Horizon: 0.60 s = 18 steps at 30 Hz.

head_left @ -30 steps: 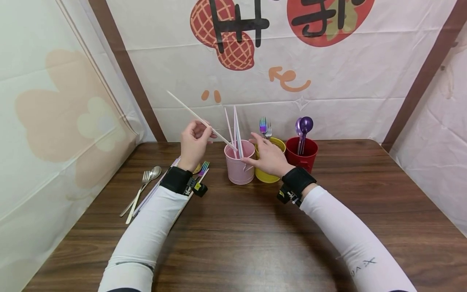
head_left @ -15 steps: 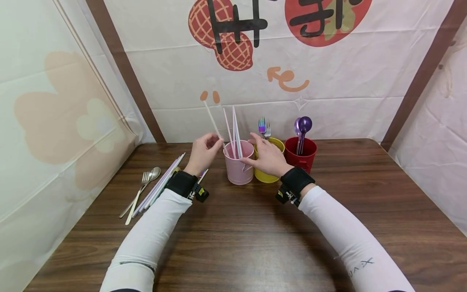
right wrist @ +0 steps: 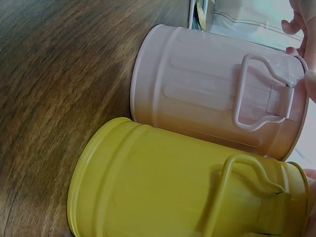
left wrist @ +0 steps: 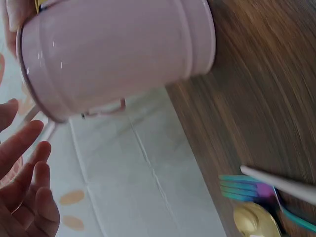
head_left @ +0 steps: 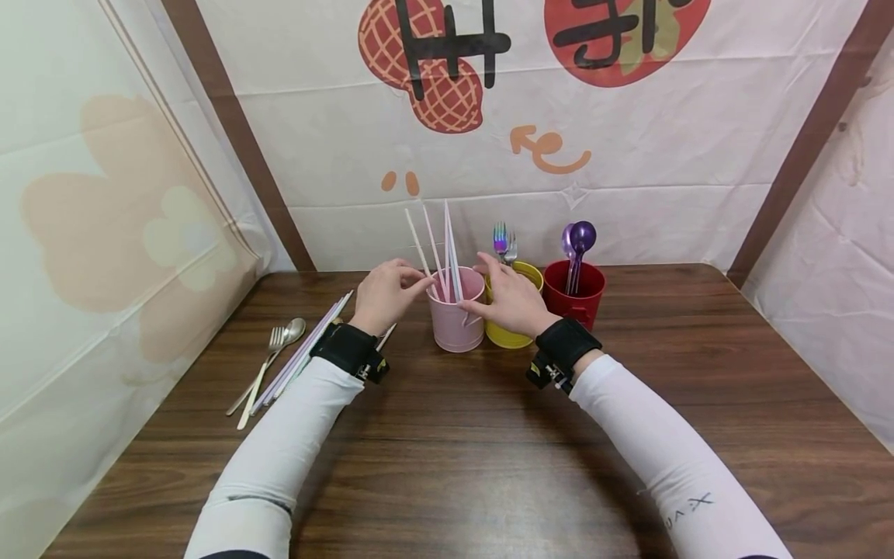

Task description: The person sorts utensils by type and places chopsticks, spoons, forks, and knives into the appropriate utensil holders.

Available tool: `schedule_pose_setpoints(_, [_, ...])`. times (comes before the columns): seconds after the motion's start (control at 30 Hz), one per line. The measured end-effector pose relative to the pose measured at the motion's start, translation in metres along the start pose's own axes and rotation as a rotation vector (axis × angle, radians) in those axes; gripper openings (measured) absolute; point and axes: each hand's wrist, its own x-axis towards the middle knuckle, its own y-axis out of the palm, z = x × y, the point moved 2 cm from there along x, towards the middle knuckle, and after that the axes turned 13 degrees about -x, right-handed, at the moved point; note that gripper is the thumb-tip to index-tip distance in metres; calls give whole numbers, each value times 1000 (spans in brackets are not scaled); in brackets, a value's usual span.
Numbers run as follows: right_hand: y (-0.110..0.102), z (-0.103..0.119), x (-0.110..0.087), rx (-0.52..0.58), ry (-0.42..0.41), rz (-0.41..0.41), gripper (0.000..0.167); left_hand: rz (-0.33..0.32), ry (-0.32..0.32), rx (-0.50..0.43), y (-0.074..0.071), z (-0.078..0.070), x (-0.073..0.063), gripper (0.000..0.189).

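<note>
My left hand (head_left: 387, 295) is at the left side of the pink bucket (head_left: 457, 330). Its thumb and fingers (left wrist: 29, 136) look apart in the left wrist view, close to a pale chopstick (head_left: 419, 242) that leans leftward in the bucket. Beside that stick, other pink and whitish chopsticks (head_left: 452, 248) stand in the same bucket. My right hand (head_left: 517, 303) rests across the neighbouring rims, thumb touching the pink bucket and extended fingers over the yellow bucket (right wrist: 148, 182). Some of its fingers are hidden from the right wrist camera.
Two forks (head_left: 500, 238) stand in the yellow bucket. Right of it, a red bucket (head_left: 587, 299) holds purple spoons (head_left: 583, 236). A fork (head_left: 277, 338), a spoon (head_left: 296, 330) and several chopsticks (head_left: 300, 357) lie at left. A rainbow fork (left wrist: 244, 187) lies near my left wrist.
My left hand moved right and down to the pink bucket, bringing the pale chopstick from a slanted position into it. Its fingers then parted. My right hand stayed in place.
</note>
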Motion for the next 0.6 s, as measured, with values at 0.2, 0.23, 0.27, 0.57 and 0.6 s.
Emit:
schedule_pose_setpoints(0.2, [0, 1, 0, 0, -1, 2, 93, 42, -62, 18, -18, 19, -9, 31])
schedule_pose_setpoints(0.23, [0, 1, 0, 2, -1, 1, 93, 58, -68, 32, -21, 23, -11, 31])
schedule_pose_setpoints(0.27, [0, 1, 1, 4, -2, 2, 93, 79, -76, 47, -24, 26, -14, 31])
schedule_pose_setpoints(0.57, [0, 0, 0, 7, 8, 6, 93, 543, -258, 89, -46, 42, -41, 21])
schedule_pose_setpoints(0.6, [0, 0, 0, 7, 8, 6, 93, 598, -298, 77, -47, 43, -45, 20])
